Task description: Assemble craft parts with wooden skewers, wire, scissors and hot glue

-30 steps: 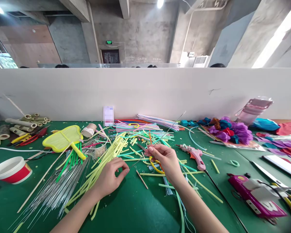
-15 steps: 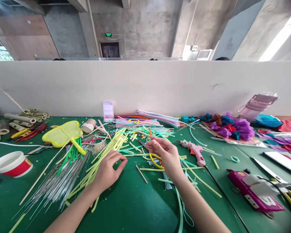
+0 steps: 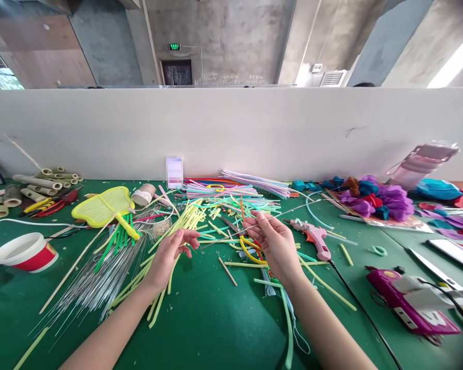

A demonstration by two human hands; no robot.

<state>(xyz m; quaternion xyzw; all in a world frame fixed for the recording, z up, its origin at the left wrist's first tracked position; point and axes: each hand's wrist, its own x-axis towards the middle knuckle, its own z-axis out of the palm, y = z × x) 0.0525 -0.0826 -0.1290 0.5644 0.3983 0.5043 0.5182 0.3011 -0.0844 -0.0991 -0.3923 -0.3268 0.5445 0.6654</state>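
Note:
My right hand (image 3: 273, 244) pinches a thin wire (image 3: 297, 208) between thumb and fingertips. The wire slants across the front of me, its left end reaching toward my left hand (image 3: 172, 257). That hand hovers just short of this end, fingers loosely curled and apart, seemingly holding nothing. Beneath it lie yellow-green strips (image 3: 195, 213). Near my right hand are a yellow curved strip (image 3: 249, 254), an upright-looking orange strip (image 3: 242, 208) and a dark pointed blade (image 3: 230, 224). A short thin stick (image 3: 227, 271) rests on the green table between my forearms.
A pink glue gun (image 3: 312, 237) with a black cord lies at right, beyond it a magenta power strip (image 3: 409, 303) and scissors (image 3: 434, 270). Left are metal wires (image 3: 100, 277), a yellow butterfly-shaped piece (image 3: 104, 206), a paper cup (image 3: 25, 252) and bamboo tubes (image 3: 42, 185).
My left hand has gone from a thumb-and-finger pinch to loosened fingers. My right hand has shifted slightly right, and the wire now shows extending past it. The view has tilted a little.

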